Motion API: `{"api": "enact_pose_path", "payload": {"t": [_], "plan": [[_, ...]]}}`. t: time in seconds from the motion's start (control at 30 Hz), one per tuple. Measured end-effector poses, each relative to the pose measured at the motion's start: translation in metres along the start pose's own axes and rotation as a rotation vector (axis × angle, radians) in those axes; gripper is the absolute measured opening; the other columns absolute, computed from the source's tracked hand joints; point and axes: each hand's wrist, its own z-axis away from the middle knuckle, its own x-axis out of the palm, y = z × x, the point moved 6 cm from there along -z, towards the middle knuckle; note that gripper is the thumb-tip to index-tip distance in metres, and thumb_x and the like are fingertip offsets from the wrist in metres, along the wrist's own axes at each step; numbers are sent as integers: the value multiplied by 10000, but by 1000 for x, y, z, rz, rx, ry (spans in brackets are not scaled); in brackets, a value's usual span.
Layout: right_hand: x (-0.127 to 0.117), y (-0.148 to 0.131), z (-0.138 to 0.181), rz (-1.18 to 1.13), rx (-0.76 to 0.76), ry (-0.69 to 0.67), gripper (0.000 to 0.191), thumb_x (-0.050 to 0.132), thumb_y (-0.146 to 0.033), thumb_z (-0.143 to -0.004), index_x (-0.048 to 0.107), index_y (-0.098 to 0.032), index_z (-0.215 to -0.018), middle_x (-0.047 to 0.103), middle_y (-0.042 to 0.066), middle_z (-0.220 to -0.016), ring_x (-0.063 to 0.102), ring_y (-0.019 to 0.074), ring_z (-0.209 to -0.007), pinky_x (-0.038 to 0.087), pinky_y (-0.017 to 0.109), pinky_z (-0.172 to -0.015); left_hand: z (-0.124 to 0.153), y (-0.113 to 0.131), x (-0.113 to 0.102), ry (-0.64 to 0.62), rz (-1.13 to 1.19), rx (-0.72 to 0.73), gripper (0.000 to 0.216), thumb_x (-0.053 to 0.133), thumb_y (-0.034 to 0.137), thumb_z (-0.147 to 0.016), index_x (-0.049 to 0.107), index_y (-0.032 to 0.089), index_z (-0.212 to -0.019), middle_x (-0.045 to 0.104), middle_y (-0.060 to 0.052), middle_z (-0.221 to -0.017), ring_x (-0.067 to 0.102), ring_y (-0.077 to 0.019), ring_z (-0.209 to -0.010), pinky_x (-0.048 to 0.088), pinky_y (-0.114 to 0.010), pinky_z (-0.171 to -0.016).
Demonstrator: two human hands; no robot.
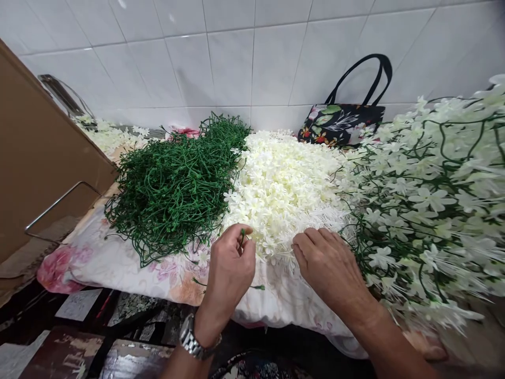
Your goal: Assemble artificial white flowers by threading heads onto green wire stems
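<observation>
My left hand [232, 258], with a metal watch at its wrist, is closed on a green plastic flower stem [242, 234]. The stem's tip shows above the thumb, and its other ends stick out below the hand. My right hand [325, 260] is at the front edge of a heap of thin white stamens [315, 223], its fingers curled together. What lies between those fingertips is hidden. Beyond both hands spreads a pile of loose white artificial blossoms [282, 173]. A tangled heap of green stems [177, 184] lies to the left of it.
Assembled white flowers on green stems [430, 210] are massed at the right. A black floral handbag [343, 123] stands against the tiled wall [232, 68]. A cardboard box [43, 158] rises at the left. Floral cloth [138, 281] covers the work surface; worn boxes [134, 360] sit below.
</observation>
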Motion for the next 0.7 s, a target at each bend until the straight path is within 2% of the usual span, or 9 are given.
{"api": "enact_pose_path", "payload": {"t": [0.1, 0.17, 0.3, 0.47, 0.6, 0.7], "plan": [[-1, 1, -1, -26, 0, -5, 203, 529, -92, -807, 567, -164, -621, 535, 39, -612, 453, 178, -624, 287, 300, -621, -10, 15, 7, 47, -351, 179, 231, 473, 73, -737, 617, 146, -902, 593, -41, -740, 519, -155, -627, 381, -264, -587], [-2, 2, -1, -73, 4, -2, 179, 514, -86, -814, 591, -157, -669, 546, 42, -638, 468, 178, -650, 294, 298, -631, -13, 19, 14, 46, -505, 242, 222, 448, 54, -749, 626, 144, -847, 612, -67, -777, 543, -176, -657, 383, -278, -595], [-10, 0, 2, -182, -26, 30, 171, 481, -82, -829, 624, -151, -765, 545, 41, -665, 473, 177, -680, 301, 296, -649, -14, 19, 20, 78, -622, 296, 221, 435, 39, -757, 614, 160, -710, 600, -57, -707, 553, -175, -616, 377, -276, -565], [-19, -10, 8, -208, -95, 21, 181, 481, -94, -820, 605, -168, -710, 520, 37, -656, 431, 179, -666, 276, 308, -654, -7, 15, 5, 160, -384, 346, 170, 486, 80, -760, 634, 165, -753, 629, -42, -724, 584, -159, -669, 417, -248, -607], [-10, -20, 13, -127, -117, -40, 159, 527, -115, -804, 580, -176, -667, 528, 48, -668, 414, 195, -683, 251, 324, -657, -2, 5, -10, 190, -81, 252, 120, 542, 133, -747, 648, 174, -710, 626, -3, -678, 556, -120, -598, 416, -220, -562], [-1, -25, 16, -97, -103, -74, 176, 531, -89, -803, 562, -177, -653, 527, 48, -675, 410, 192, -679, 248, 327, -659, 3, -6, -15, 169, 183, 123, 77, 595, 168, -714, 668, 172, -687, 595, 18, -623, 503, -90, -526, 388, -204, -502]]}}
